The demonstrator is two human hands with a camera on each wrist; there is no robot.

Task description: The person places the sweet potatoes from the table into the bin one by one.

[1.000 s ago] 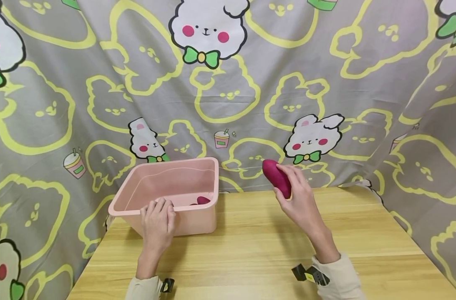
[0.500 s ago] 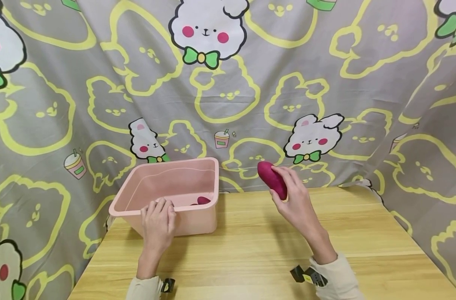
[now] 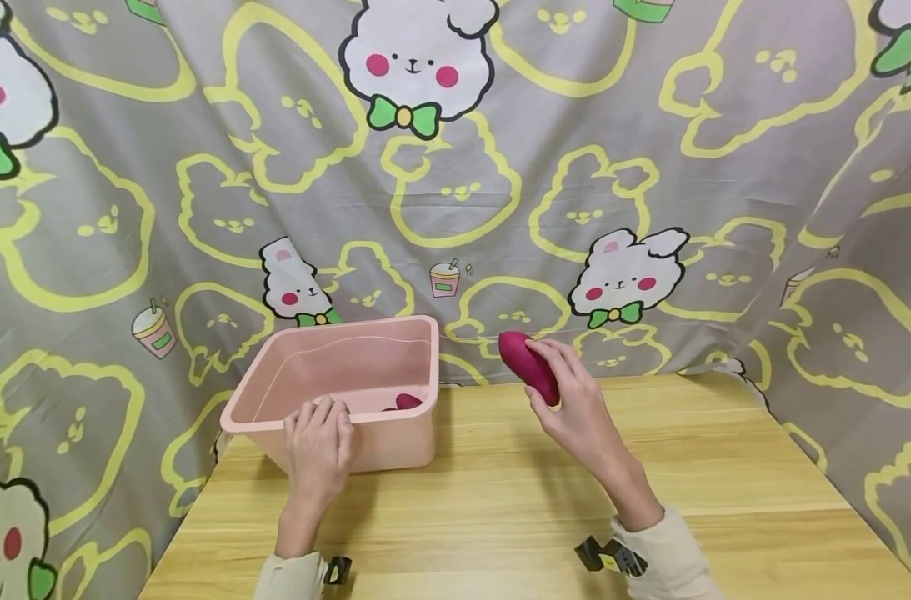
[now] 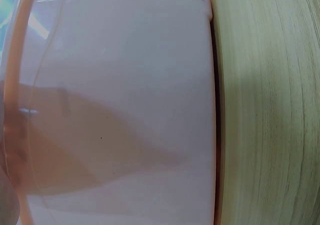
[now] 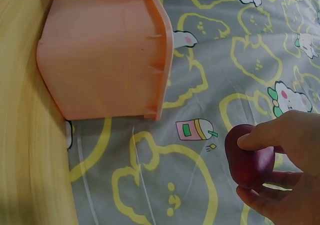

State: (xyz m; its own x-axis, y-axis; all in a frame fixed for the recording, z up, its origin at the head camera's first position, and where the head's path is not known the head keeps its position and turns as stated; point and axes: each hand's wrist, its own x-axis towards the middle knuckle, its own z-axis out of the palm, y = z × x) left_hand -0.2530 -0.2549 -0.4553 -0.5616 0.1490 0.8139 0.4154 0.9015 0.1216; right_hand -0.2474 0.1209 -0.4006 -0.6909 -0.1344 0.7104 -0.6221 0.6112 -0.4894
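In the head view my right hand [image 3: 578, 408] holds a purple-red sweet potato [image 3: 526, 362] in the air, to the right of a pink plastic bin [image 3: 395, 442]. The right wrist view shows the thumb and fingers around the sweet potato [image 5: 247, 157], apart from the bin [image 5: 110, 55]. My left hand [image 3: 317, 446] grips the bin's near rim, its fingers curled over the edge. Inside the bin, at its right end, lie purple-red pieces [image 3: 407, 402], partly hidden by the front wall. The left wrist view is mostly the bin's side wall [image 4: 130, 85], with a bit of the hand at the left edge.
The bin stands at the left back of a wooden table [image 3: 500, 500]. A grey curtain [image 3: 485, 208] with cartoon prints hangs close behind the table and along both sides. A small black device [image 3: 613, 557] sits at the right cuff.
My right hand has moved left and slightly down with the sweet potato, closer to the bin. The left hand keeps its hold on the rim.
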